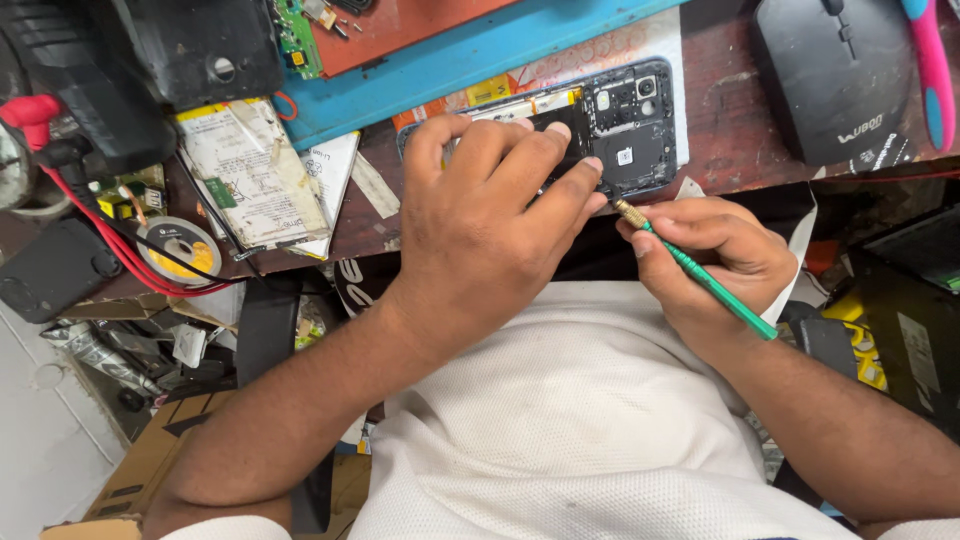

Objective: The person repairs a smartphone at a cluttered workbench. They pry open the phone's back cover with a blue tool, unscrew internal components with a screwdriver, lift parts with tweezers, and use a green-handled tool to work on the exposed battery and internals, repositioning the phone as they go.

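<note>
Cluttered brown bench (730, 130) — left hand (480, 230) pins opened phone (630, 125), right hand (715, 255) perhaps pinching screwdriver (700, 275).

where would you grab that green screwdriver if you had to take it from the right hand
Take the green screwdriver by its bare tail end, coming from the lower right. The right hand wraps the front of the shaft near the brass tip, which points up-left toward the opened phone under the left hand. Only the rear of the slim handle sticks out free past the palm.
</note>
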Demonstrator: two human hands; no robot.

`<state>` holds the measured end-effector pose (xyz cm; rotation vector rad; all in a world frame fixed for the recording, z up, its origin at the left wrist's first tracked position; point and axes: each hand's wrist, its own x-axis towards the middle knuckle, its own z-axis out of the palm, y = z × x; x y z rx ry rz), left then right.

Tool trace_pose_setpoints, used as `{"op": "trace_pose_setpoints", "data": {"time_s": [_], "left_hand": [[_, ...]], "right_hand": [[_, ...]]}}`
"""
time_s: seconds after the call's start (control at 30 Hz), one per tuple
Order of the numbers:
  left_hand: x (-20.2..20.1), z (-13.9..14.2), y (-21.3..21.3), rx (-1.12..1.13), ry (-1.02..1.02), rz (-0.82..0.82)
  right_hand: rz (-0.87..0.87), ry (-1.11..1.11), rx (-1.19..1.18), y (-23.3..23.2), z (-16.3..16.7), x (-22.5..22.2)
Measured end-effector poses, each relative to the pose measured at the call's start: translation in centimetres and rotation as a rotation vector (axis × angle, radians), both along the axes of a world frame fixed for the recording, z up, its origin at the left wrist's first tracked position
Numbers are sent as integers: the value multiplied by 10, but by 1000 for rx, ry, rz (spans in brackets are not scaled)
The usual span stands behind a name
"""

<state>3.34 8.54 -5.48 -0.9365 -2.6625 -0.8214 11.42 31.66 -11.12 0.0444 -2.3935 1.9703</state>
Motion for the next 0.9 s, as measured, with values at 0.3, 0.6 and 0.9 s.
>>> {"op": "trace_pose_setpoints", "data": {"time_s": [0.3,0.6,0.9], "left_hand": [[-6,19,9,-177,151,-77],[-11,25,22,-320,165,-92],[-16,26,29,-431,185,-74]], "right_hand": [[-58,-13,2,2,-7,4],[-82,-83,-255,2,-7,3],[-73,43,-2,17,4,-2]]}}
